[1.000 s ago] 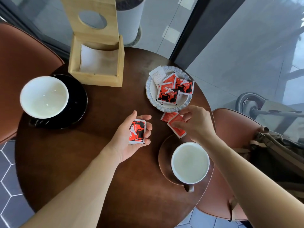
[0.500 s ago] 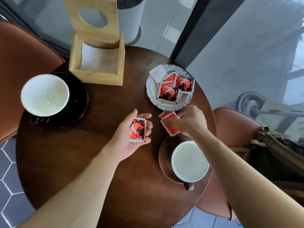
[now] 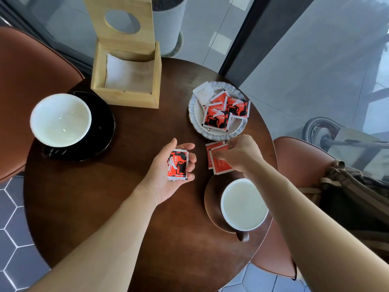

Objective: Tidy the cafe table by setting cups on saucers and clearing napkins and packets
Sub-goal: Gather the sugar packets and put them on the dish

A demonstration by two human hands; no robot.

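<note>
My left hand [image 3: 166,171] lies palm up over the round wooden table [image 3: 94,197], fingers curled on a small stack of red and black sugar packets [image 3: 177,165]. My right hand [image 3: 242,152] pinches two red packets [image 3: 219,163] just above the table, between the white dish and the near cup. The white scalloped dish [image 3: 196,114] at the back right holds several packets. A white cup [image 3: 244,204] stands on a brown saucer [image 3: 212,199] at the front right. Another white cup [image 3: 61,120] stands on a black saucer [image 3: 103,127] at the left.
A wooden napkin box [image 3: 126,81] with white napkins inside stands at the back of the table. Brown chairs flank the table, one at the left [image 3: 27,85] and one at the right [image 3: 303,157], with a bag [image 3: 353,199] on the right one. Glass wall behind.
My right hand has closed on the two red packets beside the dish and drawn them slightly toward me. The left hand keeps its stack and has barely moved.
</note>
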